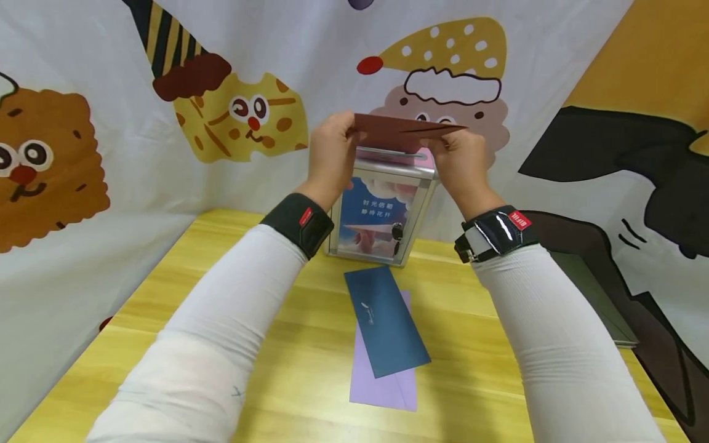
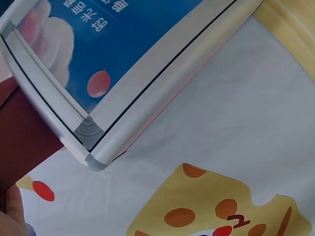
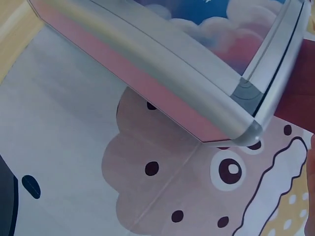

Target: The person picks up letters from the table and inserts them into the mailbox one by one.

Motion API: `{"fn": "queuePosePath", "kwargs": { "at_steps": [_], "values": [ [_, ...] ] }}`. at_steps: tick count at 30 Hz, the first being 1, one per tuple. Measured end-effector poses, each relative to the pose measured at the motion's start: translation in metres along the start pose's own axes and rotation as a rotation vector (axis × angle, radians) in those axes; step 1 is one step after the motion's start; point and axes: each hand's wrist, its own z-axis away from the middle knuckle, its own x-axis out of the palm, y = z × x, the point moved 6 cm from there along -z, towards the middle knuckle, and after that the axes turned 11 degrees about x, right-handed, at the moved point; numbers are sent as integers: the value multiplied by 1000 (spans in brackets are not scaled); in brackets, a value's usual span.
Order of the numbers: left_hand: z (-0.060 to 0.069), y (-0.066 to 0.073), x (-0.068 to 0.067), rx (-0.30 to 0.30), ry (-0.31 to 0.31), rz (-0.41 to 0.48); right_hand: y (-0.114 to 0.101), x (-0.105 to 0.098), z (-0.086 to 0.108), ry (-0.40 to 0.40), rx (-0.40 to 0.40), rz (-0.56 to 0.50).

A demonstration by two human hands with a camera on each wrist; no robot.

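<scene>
A dark red envelope (image 1: pixel 388 130) is held level above the top slot of a silver-framed box (image 1: pixel 382 212) with a blue and pink front. My left hand (image 1: pixel 331 154) pinches its left end and my right hand (image 1: pixel 461 163) pinches its right end. In the left wrist view, the envelope (image 2: pixel 24 137) shows beside the box corner, with fingers of my left hand (image 2: pixel 14 216) at its edge. The right wrist view shows part of the envelope (image 3: pixel 301 88) past the box's frame (image 3: pixel 192 73), and only a sliver of my right hand (image 3: pixel 310 187).
On the wooden table (image 1: pixel 299 369), a dark blue envelope (image 1: pixel 386 323) lies across a lilac envelope (image 1: pixel 382 387) in front of the box. A dark green flat item (image 1: pixel 592 295) lies at the right edge. Behind hangs a cloth (image 1: pixel 266 49) with cartoon prints.
</scene>
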Motion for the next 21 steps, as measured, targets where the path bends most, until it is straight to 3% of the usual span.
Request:
{"fn": "queuePosePath", "kwargs": {
  "at_steps": [3,9,16,21],
  "values": [
    [-2,-2,1,1,-6,4,1,3,-3,0,-25,-13],
    [-9,-4,3,75,-4,-46,3,6,-8,-47,-3,-43],
    [-14,-15,9,60,-46,-88,10,19,-16,-162,68,-15],
    [-15,-23,14,56,-72,-78,16,32,-18,-203,57,47]
  ]
}}
